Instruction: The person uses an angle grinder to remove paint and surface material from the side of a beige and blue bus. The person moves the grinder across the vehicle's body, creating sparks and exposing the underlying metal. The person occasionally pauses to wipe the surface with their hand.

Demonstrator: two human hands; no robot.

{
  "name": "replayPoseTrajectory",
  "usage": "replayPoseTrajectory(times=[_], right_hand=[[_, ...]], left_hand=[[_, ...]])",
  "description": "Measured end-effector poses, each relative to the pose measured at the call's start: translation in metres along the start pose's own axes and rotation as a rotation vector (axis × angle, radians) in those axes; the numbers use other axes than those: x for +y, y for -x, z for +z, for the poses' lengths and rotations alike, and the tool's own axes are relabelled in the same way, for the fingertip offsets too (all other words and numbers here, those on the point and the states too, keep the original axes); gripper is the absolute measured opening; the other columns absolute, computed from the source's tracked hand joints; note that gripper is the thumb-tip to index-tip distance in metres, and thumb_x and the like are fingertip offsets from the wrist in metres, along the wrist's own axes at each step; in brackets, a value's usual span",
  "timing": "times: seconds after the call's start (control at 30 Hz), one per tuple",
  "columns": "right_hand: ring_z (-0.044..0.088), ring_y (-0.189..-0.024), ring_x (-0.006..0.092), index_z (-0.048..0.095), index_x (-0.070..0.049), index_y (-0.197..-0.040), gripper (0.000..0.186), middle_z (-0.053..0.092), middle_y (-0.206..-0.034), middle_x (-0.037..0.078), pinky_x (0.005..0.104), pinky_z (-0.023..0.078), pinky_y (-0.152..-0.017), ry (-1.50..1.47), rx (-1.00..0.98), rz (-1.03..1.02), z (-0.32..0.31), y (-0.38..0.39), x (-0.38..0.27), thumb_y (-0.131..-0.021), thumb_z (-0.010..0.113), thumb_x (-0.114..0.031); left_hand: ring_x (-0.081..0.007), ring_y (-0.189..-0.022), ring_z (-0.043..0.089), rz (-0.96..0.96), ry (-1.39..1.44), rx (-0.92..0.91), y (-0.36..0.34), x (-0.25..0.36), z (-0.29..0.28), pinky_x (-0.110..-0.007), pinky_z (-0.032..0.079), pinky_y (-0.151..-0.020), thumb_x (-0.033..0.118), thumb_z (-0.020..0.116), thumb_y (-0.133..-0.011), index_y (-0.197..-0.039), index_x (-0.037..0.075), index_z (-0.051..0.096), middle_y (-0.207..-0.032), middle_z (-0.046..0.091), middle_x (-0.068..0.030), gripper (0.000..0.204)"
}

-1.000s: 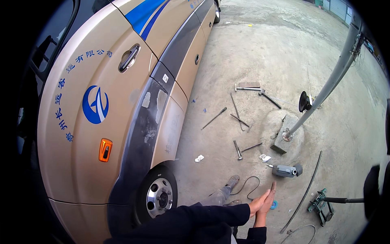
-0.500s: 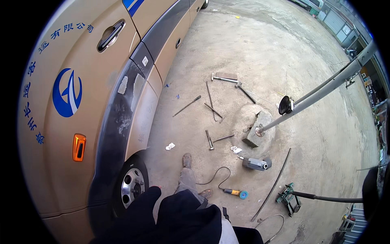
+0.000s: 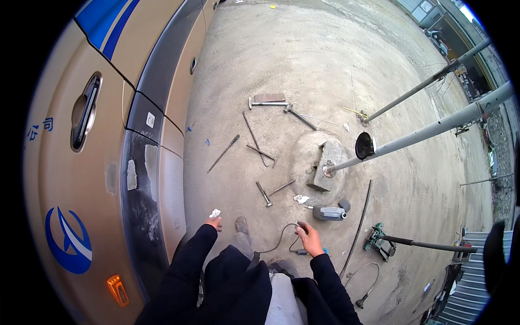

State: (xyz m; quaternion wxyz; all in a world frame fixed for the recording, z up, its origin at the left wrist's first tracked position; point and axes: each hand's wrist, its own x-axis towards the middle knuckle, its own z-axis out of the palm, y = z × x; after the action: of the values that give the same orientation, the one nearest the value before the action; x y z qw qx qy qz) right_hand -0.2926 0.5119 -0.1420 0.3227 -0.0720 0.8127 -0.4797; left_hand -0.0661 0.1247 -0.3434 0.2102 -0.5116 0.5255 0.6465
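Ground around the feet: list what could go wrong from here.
The black cable loops across the concrete between the shoe and the right hand; a step could snag it. Hammers and steel bars lie scattered ahead, likely trip hazards. The floor jack handle stretches low to the right.

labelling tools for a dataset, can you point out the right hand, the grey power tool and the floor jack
right hand (image 3: 310,240): head view, on the back of the hand
grey power tool (image 3: 327,213): head view, on the middle of its grey body
floor jack (image 3: 378,243): head view, on its green base
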Motion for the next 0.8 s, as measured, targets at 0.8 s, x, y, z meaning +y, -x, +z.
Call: replayPoseTrajectory(times=[0.8], right_hand=[[0.073,-0.085,0.0291,0.069,0.003,-0.113,0.035,0.074,-0.096,0.02,0.0384,0.055,-0.072,0.543,-0.552,0.075,-0.096,-0.522,-0.022,-0.096,0.064,-0.027]], left_hand=[[-0.0368,-0.117,0.064,-0.102,-0.222,0.225,-0.08,0.217,0.089,-0.042,0.047,-0.103,0.076,0.052,-0.09,-0.132,0.001,0.064,-0.122,0.07,-0.0232,0.087]])
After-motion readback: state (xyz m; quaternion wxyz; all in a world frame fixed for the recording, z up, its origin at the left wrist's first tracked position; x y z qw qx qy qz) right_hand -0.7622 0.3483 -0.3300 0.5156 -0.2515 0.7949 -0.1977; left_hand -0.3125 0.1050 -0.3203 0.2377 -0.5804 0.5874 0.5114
